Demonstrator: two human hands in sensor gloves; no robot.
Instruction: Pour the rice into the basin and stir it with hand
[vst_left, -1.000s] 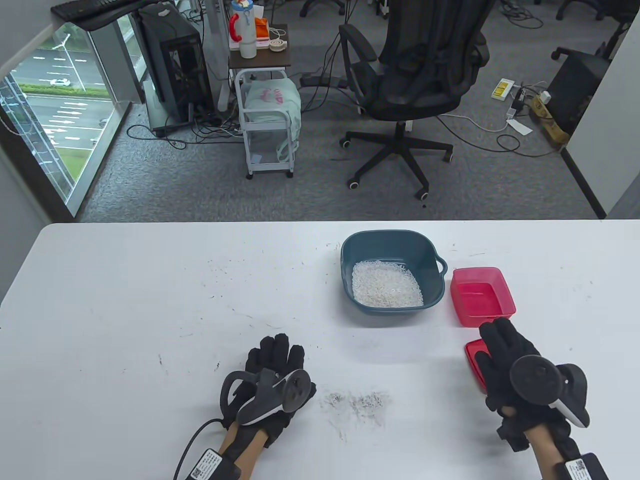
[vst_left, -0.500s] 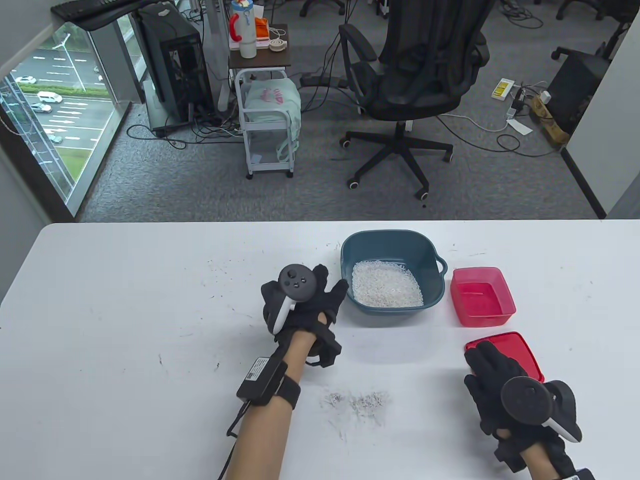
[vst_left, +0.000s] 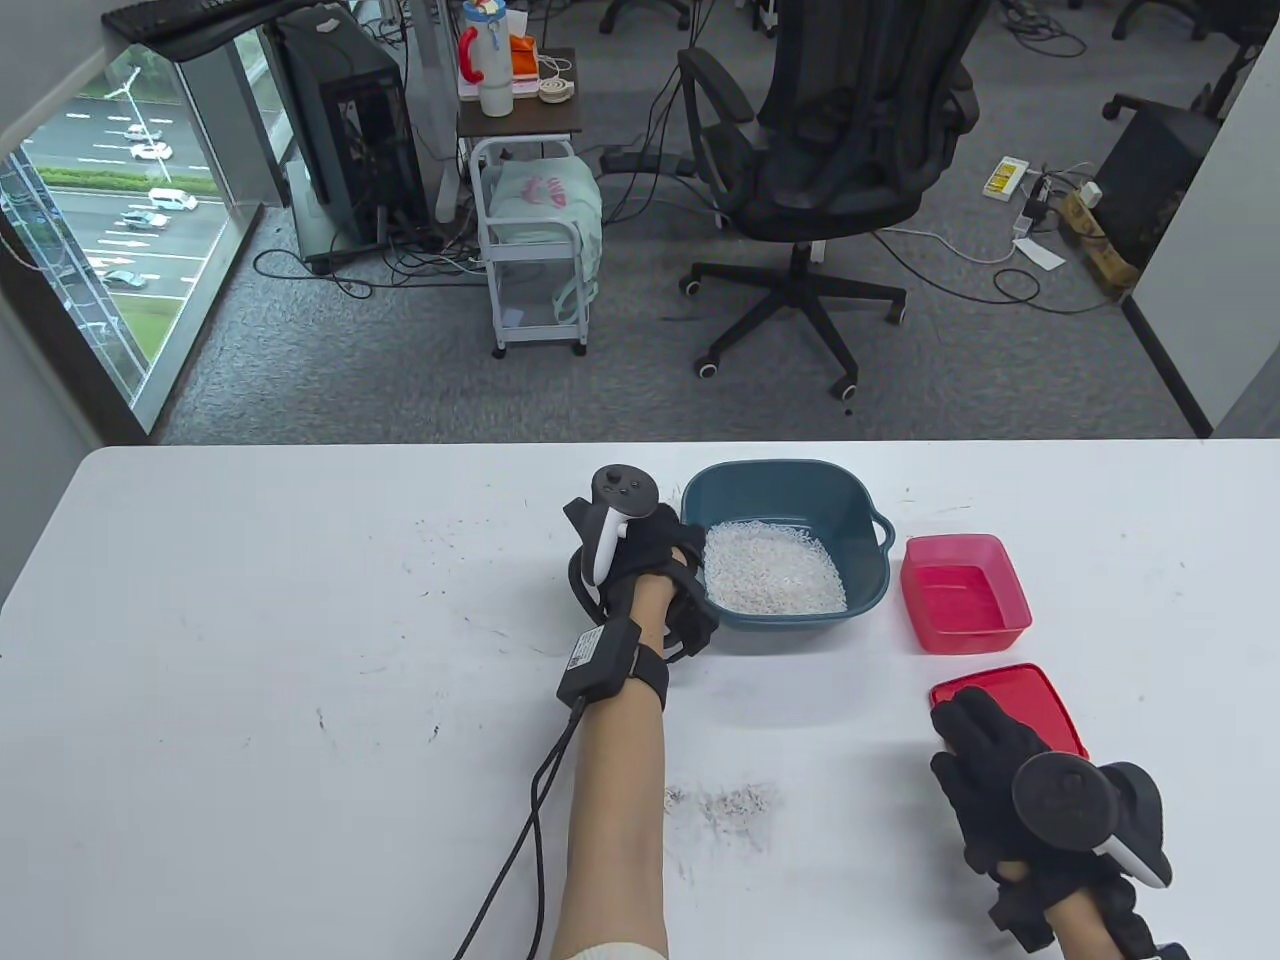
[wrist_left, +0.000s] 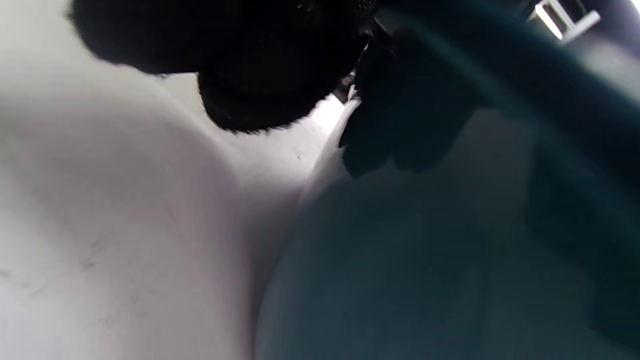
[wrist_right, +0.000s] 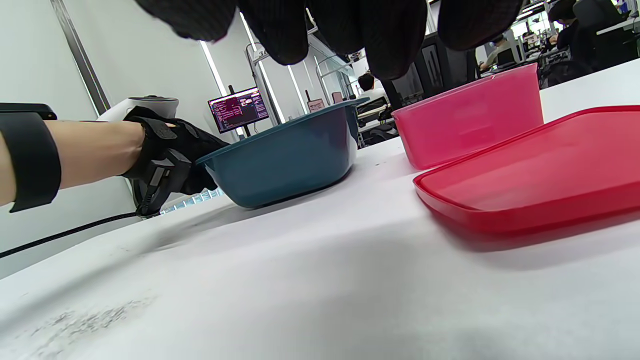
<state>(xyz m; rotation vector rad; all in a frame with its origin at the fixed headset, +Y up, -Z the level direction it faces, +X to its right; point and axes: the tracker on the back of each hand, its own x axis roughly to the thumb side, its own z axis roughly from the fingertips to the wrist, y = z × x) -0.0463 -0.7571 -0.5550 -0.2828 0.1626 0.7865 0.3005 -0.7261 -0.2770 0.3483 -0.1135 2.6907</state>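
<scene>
The teal basin (vst_left: 780, 470) stands on the white table right of centre, with a flat heap of white rice (vst_left: 775, 570) inside. My left hand (vst_left: 672, 548) is against its left rim, fingers curled on the wall; in the right wrist view the left hand (wrist_right: 172, 150) meets the basin (wrist_right: 290, 160) just under the rim. The left wrist view is blurred, showing dark fingers (wrist_left: 260, 65) above the basin's wall (wrist_left: 450, 250). My right hand (vst_left: 965, 725) lies flat at the near left corner of the red lid (vst_left: 1035, 700), holding nothing.
An empty red container (vst_left: 965, 590) stands right of the basin, with the lid in front of it. Dark scuff marks (vst_left: 725, 800) smear the table near the front. A cable (vst_left: 530, 820) trails from my left wrist. An office chair (vst_left: 820, 150) stands beyond the far edge.
My left hand rose from the near table, travelled forward and right, and came against the basin's left rim. The right hand drew back a little off the red lid.
</scene>
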